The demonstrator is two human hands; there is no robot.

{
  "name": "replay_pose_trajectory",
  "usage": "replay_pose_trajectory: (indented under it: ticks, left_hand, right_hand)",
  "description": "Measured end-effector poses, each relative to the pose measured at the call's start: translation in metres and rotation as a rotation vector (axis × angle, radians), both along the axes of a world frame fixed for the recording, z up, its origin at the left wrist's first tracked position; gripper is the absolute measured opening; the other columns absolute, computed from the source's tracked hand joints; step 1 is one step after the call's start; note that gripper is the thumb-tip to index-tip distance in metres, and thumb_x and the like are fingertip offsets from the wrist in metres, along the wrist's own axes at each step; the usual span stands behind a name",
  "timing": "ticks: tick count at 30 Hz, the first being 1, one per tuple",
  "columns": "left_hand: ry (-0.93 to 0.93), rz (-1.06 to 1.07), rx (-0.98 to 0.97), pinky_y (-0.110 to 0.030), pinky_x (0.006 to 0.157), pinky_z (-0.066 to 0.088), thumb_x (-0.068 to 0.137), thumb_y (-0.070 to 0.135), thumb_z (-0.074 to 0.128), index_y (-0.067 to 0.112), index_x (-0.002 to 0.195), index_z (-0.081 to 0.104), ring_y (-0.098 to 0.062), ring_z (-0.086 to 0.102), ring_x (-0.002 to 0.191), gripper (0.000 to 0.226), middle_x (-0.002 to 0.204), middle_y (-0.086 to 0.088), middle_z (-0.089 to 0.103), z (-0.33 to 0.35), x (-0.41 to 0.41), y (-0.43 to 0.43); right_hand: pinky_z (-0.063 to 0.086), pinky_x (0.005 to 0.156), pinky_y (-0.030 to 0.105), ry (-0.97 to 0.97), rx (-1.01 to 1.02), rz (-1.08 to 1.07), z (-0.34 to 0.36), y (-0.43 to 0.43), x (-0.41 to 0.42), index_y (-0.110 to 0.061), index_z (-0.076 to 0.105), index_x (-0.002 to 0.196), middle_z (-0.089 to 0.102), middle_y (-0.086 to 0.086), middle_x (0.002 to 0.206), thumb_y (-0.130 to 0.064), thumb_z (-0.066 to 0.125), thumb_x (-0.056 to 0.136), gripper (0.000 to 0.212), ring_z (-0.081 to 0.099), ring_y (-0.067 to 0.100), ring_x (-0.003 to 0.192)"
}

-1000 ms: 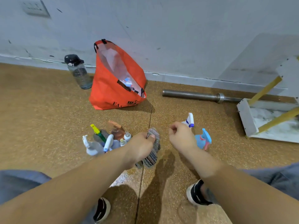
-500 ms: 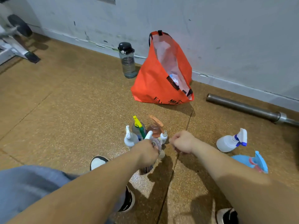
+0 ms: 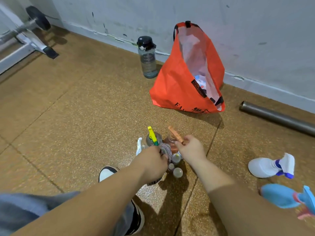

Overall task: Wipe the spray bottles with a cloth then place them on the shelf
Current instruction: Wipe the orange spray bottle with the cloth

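Several spray bottles stand in a cluster on the brown floor in front of me. Among them are a clear bottle with a yellow-green trigger [image 3: 152, 136] and a brown bottle with an orange trigger [image 3: 173, 135]. My left hand [image 3: 153, 160] grips a striped grey cloth [image 3: 166, 149] beside the cluster. My right hand [image 3: 191, 148] pinches the orange trigger of the brown bottle. A white bottle with a blue trigger [image 3: 271, 166] lies on its side at the right. A blue bottle with a pink trigger [image 3: 288, 198] lies near the right edge.
An open orange bag [image 3: 177, 86] leans by the grey wall, with a dark water bottle [image 3: 148, 57] to its left. A metal bar [image 3: 276, 116] lies along the wall at the right. A weight bench and barbell [image 3: 32, 31] stand at the far left. My shoe [image 3: 106, 172] is under my left arm.
The view has swung left, so the shelf at the right has left the frame. My right hand has reached forward and taken the orange trigger. My left hand keeps the cloth.
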State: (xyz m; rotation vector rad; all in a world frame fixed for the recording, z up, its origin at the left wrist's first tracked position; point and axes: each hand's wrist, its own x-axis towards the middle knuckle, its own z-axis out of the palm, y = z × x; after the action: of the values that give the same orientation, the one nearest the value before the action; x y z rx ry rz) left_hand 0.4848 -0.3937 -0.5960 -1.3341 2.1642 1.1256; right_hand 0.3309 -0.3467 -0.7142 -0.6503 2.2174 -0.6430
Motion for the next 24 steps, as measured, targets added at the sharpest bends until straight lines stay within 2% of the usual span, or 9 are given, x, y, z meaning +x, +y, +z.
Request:
replay_pose_trajectory:
  ticks: [2, 5, 9, 13, 15, 19, 22, 24]
  left_hand:
    - [-0.002, -0.019, -0.004, -0.023, 0.051, 0.031, 0.11, 0.024, 0.042, 0.009, 0.095, 0.054, -0.012, 0.044, 0.064, 0.025, 0.075, -0.002, 0.051, 0.0, 0.0, -0.001]
    - [0.017, 0.019, 0.0, -0.028, 0.057, 0.037, 0.109, 0.026, 0.043, 0.002, 0.101, 0.06, -0.017, 0.048, 0.068, 0.029, 0.081, -0.008, 0.057, -0.004, 0.002, -0.005]
    - [0.024, 0.059, -0.012, -0.034, 0.069, 0.043, 0.108, 0.028, 0.045, 0.003, 0.098, 0.06, -0.021, 0.049, 0.07, 0.031, 0.082, -0.013, 0.06, -0.01, 0.001, -0.01]
    - [0.066, 0.083, -0.018, -0.03, 0.055, 0.034, 0.108, 0.029, 0.046, 0.014, 0.084, 0.051, -0.018, 0.05, 0.067, 0.028, 0.079, -0.009, 0.057, -0.011, -0.006, -0.013]
    - [0.111, 0.113, -0.028, -0.03, 0.055, 0.035, 0.107, 0.032, 0.047, 0.016, 0.085, 0.051, -0.019, 0.052, 0.069, 0.028, 0.081, -0.006, 0.058, -0.011, -0.009, -0.013]
    - [0.193, 0.185, -0.027, -0.035, 0.067, 0.049, 0.107, 0.037, 0.046, 0.013, 0.101, 0.056, -0.026, 0.062, 0.079, 0.026, 0.092, -0.01, 0.064, -0.004, -0.018, -0.01]
    - [0.294, 0.267, -0.086, -0.037, 0.078, 0.046, 0.108, 0.04, 0.044, 0.014, 0.117, 0.052, -0.028, 0.063, 0.094, 0.029, 0.107, -0.009, 0.067, 0.01, -0.03, -0.006]
    - [0.387, 0.325, -0.096, -0.039, 0.084, 0.048, 0.109, 0.042, 0.04, 0.013, 0.127, 0.051, -0.029, 0.062, 0.103, 0.036, 0.117, -0.01, 0.066, 0.023, -0.038, 0.0]
  right_hand:
    - [0.048, 0.071, 0.032, 0.019, -0.018, 0.01, -0.004, -0.004, -0.001, -0.024, 0.068, 0.118, 0.066, -0.004, 0.096, -0.037, 0.067, 0.097, 0.025, 0.062, 0.021, 0.088]
    - [0.045, 0.06, 0.031, 0.075, -0.058, 0.041, -0.011, -0.01, 0.0, -0.031, 0.071, 0.102, 0.066, -0.002, 0.092, -0.04, 0.062, 0.1, 0.013, 0.061, 0.021, 0.078]
    - [0.055, 0.073, 0.042, 0.099, -0.131, -0.01, -0.004, -0.017, 0.004, -0.03, 0.07, 0.1, 0.057, -0.003, 0.102, -0.039, 0.054, 0.105, 0.019, 0.06, 0.022, 0.083]
    - [0.055, 0.077, 0.043, 0.116, -0.19, -0.057, 0.026, -0.026, -0.005, -0.03, 0.067, 0.094, 0.06, -0.005, 0.1, -0.043, 0.054, 0.102, 0.02, 0.062, 0.024, 0.087]
    - [0.056, 0.076, 0.043, 0.112, -0.235, -0.079, 0.049, -0.026, -0.015, -0.028, 0.067, 0.092, 0.066, -0.005, 0.091, -0.042, 0.055, 0.1, 0.02, 0.064, 0.025, 0.084]
    - [0.054, 0.075, 0.04, 0.17, -0.371, -0.084, 0.105, -0.009, -0.037, -0.027, 0.068, 0.088, 0.068, -0.008, 0.081, -0.035, 0.06, 0.1, 0.017, 0.063, 0.019, 0.08]
    - [0.05, 0.071, 0.038, 0.207, -0.432, -0.073, 0.143, 0.013, -0.048, -0.026, 0.067, 0.089, 0.067, -0.005, 0.08, -0.032, 0.062, 0.1, 0.014, 0.061, 0.016, 0.076]
    - [0.049, 0.07, 0.037, 0.249, -0.436, -0.067, 0.162, 0.033, -0.053, -0.029, 0.065, 0.09, 0.066, -0.003, 0.083, -0.037, 0.062, 0.099, 0.013, 0.06, 0.018, 0.082]
